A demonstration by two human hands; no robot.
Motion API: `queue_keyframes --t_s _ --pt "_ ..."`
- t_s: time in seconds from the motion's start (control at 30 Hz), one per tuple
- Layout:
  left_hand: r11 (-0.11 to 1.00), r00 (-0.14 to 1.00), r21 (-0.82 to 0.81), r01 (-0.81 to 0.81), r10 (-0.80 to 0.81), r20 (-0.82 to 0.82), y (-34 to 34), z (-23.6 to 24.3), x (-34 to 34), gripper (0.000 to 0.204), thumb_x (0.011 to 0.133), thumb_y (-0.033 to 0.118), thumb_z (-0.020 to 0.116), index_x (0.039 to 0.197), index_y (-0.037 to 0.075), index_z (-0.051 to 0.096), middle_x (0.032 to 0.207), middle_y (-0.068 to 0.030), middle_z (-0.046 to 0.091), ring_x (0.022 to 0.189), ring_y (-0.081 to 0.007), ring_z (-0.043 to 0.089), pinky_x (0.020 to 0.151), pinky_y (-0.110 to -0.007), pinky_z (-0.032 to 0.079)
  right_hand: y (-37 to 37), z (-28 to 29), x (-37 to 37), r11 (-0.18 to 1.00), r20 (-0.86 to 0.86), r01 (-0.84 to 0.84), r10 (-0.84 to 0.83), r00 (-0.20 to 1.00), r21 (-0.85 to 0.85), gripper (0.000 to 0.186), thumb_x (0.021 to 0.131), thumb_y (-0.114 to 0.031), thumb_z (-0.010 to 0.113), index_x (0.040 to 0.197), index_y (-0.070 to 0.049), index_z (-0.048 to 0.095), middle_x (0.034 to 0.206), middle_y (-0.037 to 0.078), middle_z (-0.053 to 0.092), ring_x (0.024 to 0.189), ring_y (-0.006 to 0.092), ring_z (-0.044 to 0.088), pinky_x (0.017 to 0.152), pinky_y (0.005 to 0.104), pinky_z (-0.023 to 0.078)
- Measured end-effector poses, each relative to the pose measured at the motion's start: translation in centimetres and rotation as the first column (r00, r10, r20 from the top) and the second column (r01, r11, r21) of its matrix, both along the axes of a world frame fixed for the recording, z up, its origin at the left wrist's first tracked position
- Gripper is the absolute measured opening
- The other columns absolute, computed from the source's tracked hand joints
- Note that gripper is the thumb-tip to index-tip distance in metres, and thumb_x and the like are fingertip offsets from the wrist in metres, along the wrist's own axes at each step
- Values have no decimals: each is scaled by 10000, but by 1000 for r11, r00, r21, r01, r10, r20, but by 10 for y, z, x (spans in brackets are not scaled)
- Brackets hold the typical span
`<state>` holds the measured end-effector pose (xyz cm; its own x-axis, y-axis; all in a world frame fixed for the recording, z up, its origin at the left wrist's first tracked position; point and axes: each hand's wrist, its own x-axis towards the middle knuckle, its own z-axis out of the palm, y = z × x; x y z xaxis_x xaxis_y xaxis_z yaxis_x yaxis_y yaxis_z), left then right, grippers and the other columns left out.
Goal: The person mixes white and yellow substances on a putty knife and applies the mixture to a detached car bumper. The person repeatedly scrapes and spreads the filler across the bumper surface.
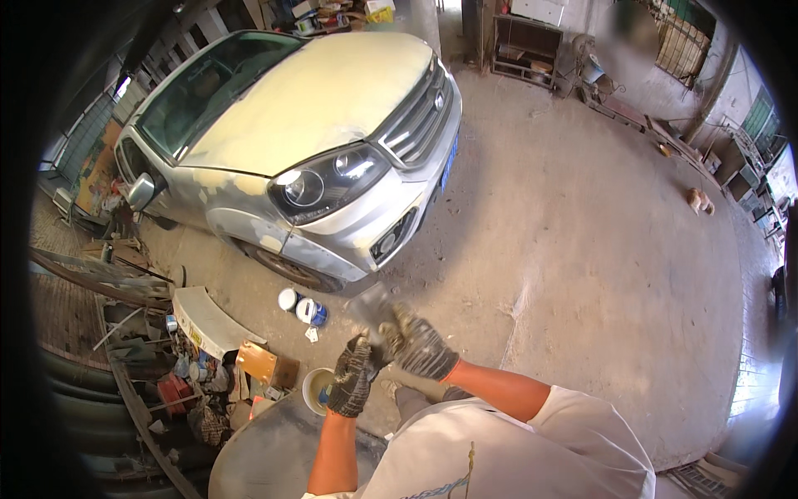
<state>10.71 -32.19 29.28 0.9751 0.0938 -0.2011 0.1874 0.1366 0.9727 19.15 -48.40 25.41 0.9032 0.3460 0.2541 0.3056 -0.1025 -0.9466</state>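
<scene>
My left hand and my right hand come close together in front of my body, both in dark, stained knit gloves. A flat grey blade-like piece, smeared by motion, sticks up from between them toward the car. The right hand's fingers are closed at its lower end. My left hand is closed just below it; whatever its fingers hold is hidden. Beyond the hands stands a silver car with pale yellow filler-like patches over its hood and fender.
Two cans stand on the floor by the front wheel. A pale bucket sits beside my left forearm, near a round-edged surface. Boxes and clutter crowd the left. A small animal lies on the floor far right.
</scene>
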Motion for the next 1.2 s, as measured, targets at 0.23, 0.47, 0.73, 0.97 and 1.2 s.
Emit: queue_keyframes --t_s 0.23,0.47,0.73,0.97,1.2 --pt "990 997 -133 -44 34 -73 4 14 5 351 939 289 588 1165 20 574 1038 -35 615 911 -116 561 806 -277 486 -13 -2 17 936 185 224 -178 967 -272 440 911 -195 581 1235 81 466 1083 250 582 958 357 594 826 407 483" --pt "342 865 908 -244 -346 363 -22 19 -6 404 969 155 502 1334 -11 451 1154 -192 609 1035 -284 598 888 -354 464 -7 -9 -3 817 431 406 -219 875 -410 462 879 -201 618 1264 10 473 1208 295 507 1089 397 535 936 411 445" --pt "705 771 703 98 -500 395 -5 50 9 409 894 32 562 1297 -13 507 1189 -212 598 1051 -323 594 918 -368 453 -7 47 -10 973 255 151 -103 961 -174 415 918 -227 581 1196 61 472 972 270 589 721 397 586 628 463 477" --pt "391 578 908 -153 -709 403 2 51 6 335 823 -8 631 1158 -5 626 1126 -174 628 984 -287 608 873 -357 473 -25 78 -8 997 -58 -55 52 997 -57 299 963 -243 486 1135 0 507 798 199 607 706 331 628 580 397 481" --pt "871 881 133 472 -464 -87 -6 49 13 280 910 91 589 1176 3 594 1071 -92 640 925 -144 568 824 -291 466 -17 65 -35 1000 -74 18 -19 997 -11 320 892 -191 601 1068 64 523 810 254 611 676 399 620 559 441 477"
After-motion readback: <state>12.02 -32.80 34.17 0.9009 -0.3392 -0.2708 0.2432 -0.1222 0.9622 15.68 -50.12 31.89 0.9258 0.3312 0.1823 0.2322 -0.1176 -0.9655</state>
